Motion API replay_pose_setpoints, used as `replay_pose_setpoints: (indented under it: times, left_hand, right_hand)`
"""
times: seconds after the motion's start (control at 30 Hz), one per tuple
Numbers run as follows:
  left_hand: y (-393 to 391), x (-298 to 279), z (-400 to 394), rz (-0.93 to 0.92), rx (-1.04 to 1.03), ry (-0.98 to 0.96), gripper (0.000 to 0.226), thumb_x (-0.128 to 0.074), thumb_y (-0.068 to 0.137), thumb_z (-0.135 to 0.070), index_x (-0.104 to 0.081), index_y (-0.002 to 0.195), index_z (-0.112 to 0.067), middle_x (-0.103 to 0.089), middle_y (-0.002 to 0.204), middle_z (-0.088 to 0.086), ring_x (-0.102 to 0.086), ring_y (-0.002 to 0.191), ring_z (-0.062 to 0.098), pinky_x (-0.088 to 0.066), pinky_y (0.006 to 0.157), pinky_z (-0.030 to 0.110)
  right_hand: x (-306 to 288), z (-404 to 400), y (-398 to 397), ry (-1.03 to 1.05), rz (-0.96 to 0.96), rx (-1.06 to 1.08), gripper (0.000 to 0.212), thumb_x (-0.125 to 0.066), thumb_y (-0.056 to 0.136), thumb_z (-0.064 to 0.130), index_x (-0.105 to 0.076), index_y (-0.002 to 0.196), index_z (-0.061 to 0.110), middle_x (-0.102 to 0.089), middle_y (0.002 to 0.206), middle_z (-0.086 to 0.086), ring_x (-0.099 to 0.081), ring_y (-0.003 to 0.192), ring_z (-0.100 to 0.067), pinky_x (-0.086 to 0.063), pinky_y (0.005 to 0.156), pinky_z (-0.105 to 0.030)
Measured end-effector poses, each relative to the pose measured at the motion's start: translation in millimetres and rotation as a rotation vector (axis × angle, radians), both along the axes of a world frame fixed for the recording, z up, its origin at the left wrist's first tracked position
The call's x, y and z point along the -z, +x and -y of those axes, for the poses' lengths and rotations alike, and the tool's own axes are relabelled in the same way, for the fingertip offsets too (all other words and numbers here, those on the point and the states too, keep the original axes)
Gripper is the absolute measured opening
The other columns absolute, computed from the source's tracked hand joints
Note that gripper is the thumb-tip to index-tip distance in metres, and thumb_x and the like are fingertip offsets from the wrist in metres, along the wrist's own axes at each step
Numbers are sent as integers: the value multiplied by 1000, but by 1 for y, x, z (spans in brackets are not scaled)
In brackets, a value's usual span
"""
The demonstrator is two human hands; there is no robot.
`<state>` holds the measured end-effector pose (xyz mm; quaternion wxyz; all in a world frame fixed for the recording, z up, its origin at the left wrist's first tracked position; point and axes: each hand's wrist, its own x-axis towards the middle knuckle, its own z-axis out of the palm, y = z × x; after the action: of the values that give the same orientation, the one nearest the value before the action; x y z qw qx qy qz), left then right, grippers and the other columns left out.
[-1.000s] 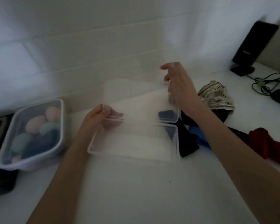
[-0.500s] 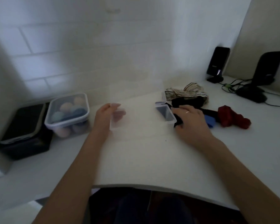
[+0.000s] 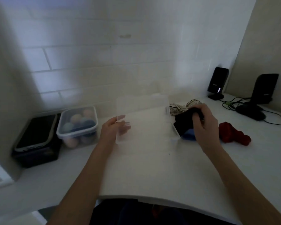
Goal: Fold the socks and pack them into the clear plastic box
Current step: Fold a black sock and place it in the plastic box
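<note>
Your right hand [image 3: 203, 122] has its fingers curled into the black sock [image 3: 184, 121], which lies in the heap just right of the clear plastic box [image 3: 166, 109]. It looks soft, limp and light, so pinch it at the cuff. Your left hand [image 3: 111, 132] grips the box's left wall, thumb outside, fingertips inside; the box holds no socks.

The clear plastic box [image 3: 146, 127] sits open on the white counter, its lid [image 3: 141, 103] tilted up behind it. Just right of it lie the socks: a black sock [image 3: 183, 124], a blue one [image 3: 189, 136], a striped one [image 3: 179, 108], and a red one [image 3: 234, 135] farther right.
</note>
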<state>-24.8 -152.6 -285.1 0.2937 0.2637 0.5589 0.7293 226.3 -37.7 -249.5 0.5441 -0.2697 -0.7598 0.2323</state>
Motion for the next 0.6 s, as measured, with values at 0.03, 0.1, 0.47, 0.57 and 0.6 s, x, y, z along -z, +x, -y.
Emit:
replay_pose_setpoints:
  times: [0.03, 0.1, 0.47, 0.57, 0.6]
  left_hand:
    - [0, 0, -1, -10, 14, -8, 26, -52, 87, 0, -64, 109, -11, -74, 71, 0, -71, 62, 14, -53, 61, 21]
    - [0, 2, -3, -52, 33, -24, 32, -51, 86, 4, -62, 114, -9, -71, 83, 3, -72, 63, 16, -53, 61, 21]
    - [13, -23, -3, -620, -45, 191, 35, -51, 88, -22, -60, 121, -25, -62, 119, -15, -56, 113, 4, -42, 94, 16]
    - [9, -46, -12, -497, 214, 141, 26, -54, 87, -34, -68, 108, -29, -73, 104, -8, -66, 102, 10, -51, 85, 20]
    - [7, -51, -18, -495, 280, 106, 22, -60, 83, -33, -69, 103, -32, -74, 99, -9, -68, 97, 9, -51, 80, 19]
  right_hand:
    - [-8, 3, -2, 4, -43, -8, 20, -43, 89, 3, -58, 100, 13, -62, 94, 1, -57, 92, -11, -46, 78, -18]
    - [-28, 10, -11, 60, -56, -45, 21, -44, 86, 9, -59, 98, 20, -62, 91, 14, -57, 87, 2, -46, 75, -13]
    - [-63, 8, -105, -255, -20, -565, 20, -53, 92, 10, -54, 112, 16, -56, 68, -11, -58, 59, -16, -47, 44, -27]
    - [-57, -3, -115, -301, -65, -594, 23, -56, 92, 14, -53, 114, 20, -62, 75, -7, -62, 61, -15, -47, 40, -26]
    - [-56, -7, -117, -315, -96, -595, 24, -58, 91, 15, -53, 114, 20, -63, 75, -7, -62, 61, -16, -46, 41, -26]
